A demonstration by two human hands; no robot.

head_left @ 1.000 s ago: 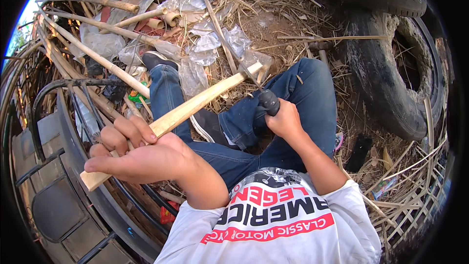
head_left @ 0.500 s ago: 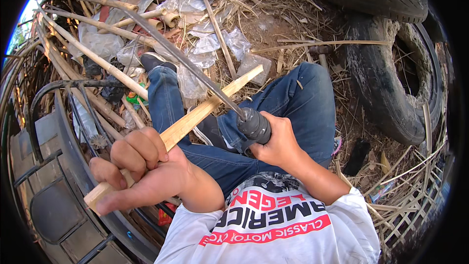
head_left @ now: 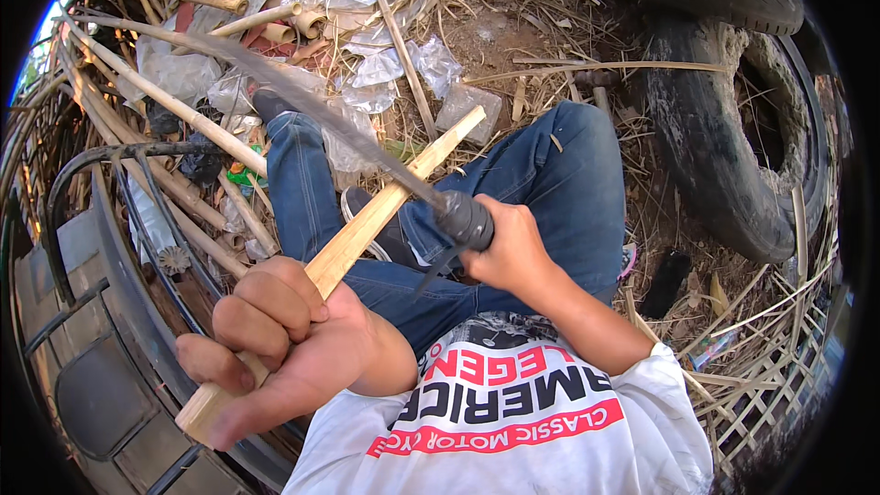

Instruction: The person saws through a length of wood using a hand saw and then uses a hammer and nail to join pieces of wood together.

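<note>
My left hand [head_left: 293,330] is closed around the lower part of a pale split-bamboo strip [head_left: 362,229], with the thumb along its near end. The strip slants up and right across my lap. My right hand [head_left: 518,247] grips the black wrapped handle of a machete [head_left: 353,133]. Its long grey blade, smeared by motion, points up and left and crosses over the strip beyond my left hand. Whether the edge touches the strip I cannot tell. My legs in blue jeans [head_left: 568,192] are folded beneath both things.
Bamboo poles [head_left: 174,101] lie at the far left, near clear plastic scraps [head_left: 371,78]. A black metal-framed seat [head_left: 101,394] stands close on my left. Old tyres [head_left: 683,147] lie at the right, a woven bamboo lattice [head_left: 779,385] at the lower right. A grey block [head_left: 469,110] sits ahead.
The machete has swung a little to the left, its blade now blurred and lower across the strip. My left hand has shifted slightly right and nearer with the bamboo strip.
</note>
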